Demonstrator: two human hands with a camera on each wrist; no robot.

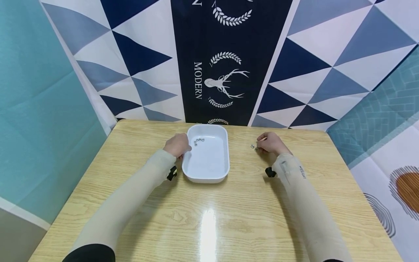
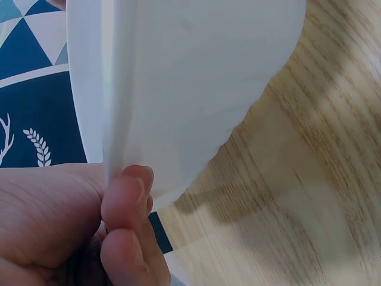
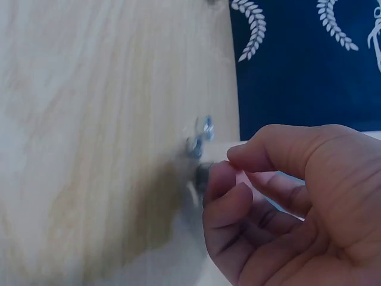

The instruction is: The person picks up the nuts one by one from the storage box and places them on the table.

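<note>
In white tray (image 1: pixel 209 162) lie metal pieces (image 1: pixel 202 139), loose pieces (image 1: pixel 252 146) remaining on desk (image 1: pixel 163 214); left hand (image 1: pixel 178 145) grips rim (image 2: pixel 122 83), right hand (image 1: pixel 271 143) narrow, hold unclear.

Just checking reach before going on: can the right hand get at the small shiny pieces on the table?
Probably yes: the right hand is right beside the small shiny pieces on the table, with nothing visible standing between.

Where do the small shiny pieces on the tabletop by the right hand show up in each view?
Head: small shiny pieces right of centre, just left of the right hand.
Left wrist: not in it.
Right wrist: small shiny pieces near the middle, up and left of the fingertips.
Shared landmark: the navy leaf-print panel: top centre, left edge and upper right, respectively.
</note>
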